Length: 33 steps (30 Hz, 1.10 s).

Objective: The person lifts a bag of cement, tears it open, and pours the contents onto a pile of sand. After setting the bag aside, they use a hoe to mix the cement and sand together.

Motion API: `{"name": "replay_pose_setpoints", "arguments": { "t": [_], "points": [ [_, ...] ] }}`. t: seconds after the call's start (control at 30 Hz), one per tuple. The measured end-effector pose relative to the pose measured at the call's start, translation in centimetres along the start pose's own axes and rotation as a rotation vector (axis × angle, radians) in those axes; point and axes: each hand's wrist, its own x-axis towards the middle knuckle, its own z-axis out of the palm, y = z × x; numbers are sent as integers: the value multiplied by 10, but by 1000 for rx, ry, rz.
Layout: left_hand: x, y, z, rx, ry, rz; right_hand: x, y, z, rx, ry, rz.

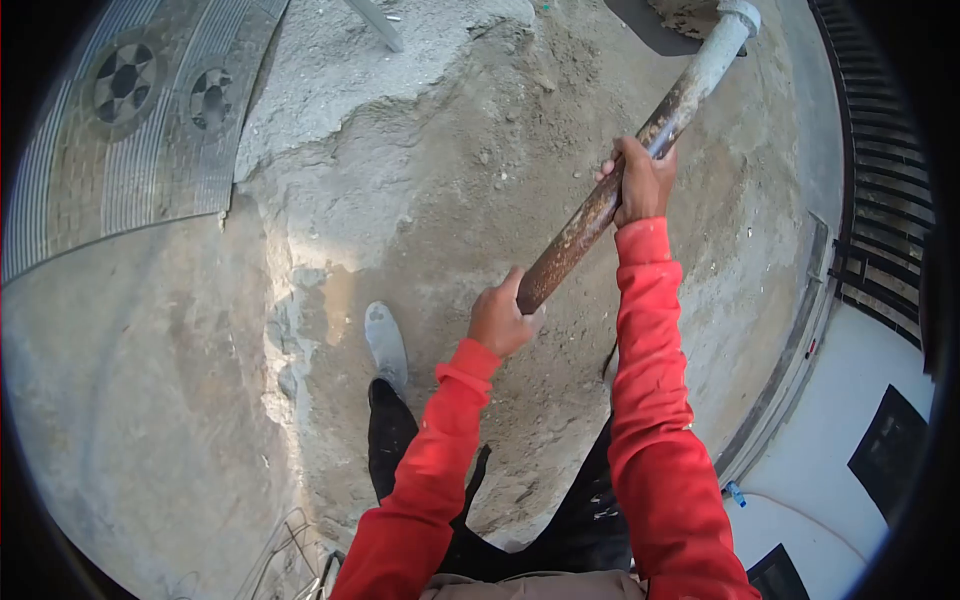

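Note:
Both my hands are closed around the long, rust-brown metal handle of a hoe. My left hand grips the near end of this handle. Further up, my right hand is wrapped around it near the middle. Beyond that hand the handle turns pale grey with dried material and ends in a collar at the top right. A dark blade shows beside the collar, partly cut off by the frame edge, with clumped grey-brown material on it. Loose sandy material covers the ground under the handle.
A pale grey powdery heap lies at the upper left, beside corrugated sheets. My shoe stands on the ground left of centre. At the right are a black railing, a white surface and a small blue object.

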Motion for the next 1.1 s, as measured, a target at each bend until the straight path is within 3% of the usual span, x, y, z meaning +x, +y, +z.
{"name": "replay_pose_setpoints", "arguments": {
  "t": [0.07,0.13,0.17,0.23,0.3,0.4,0.43,0.5,0.6,0.63,0.73,0.8,0.87,0.93,1.1],
  "points": [
    [21,-29,-30,15,57,71,23,38,45,29,10,83],
    [-21,-96,-29,-142,54,-259,-11,125,89,-60,-78,363],
    [-49,-115,-17,-62,117,-281,-38,180,96,-188,-80,507],
    [-108,-148,17,73,205,-372,-83,219,68,-165,-136,588],
    [-171,-95,64,66,118,-608,-136,209,5,-166,-263,673],
    [-284,-54,125,-16,207,-630,-235,171,-67,-242,-259,840],
    [-292,-53,124,-22,195,-611,-255,147,-77,-266,-228,875],
    [-310,-51,122,-63,12,-624,-242,124,-88,-248,-156,770],
    [-166,-71,99,-253,-51,-264,-138,83,-55,-244,-86,373],
    [-98,-65,77,-313,-91,-240,-85,76,-34,-241,-36,291],
    [65,-64,26,-218,-69,25,63,82,23,-187,12,63],
    [112,-75,-2,-314,-161,-88,103,112,62,-284,100,13],
    [83,-101,4,-390,-130,-194,88,168,75,-332,38,309],
    [24,-119,21,-548,-96,-362,48,203,64,-501,37,459],
    [-138,-63,74,-732,16,-654,-102,204,1,-844,-157,521]
  ]
}}
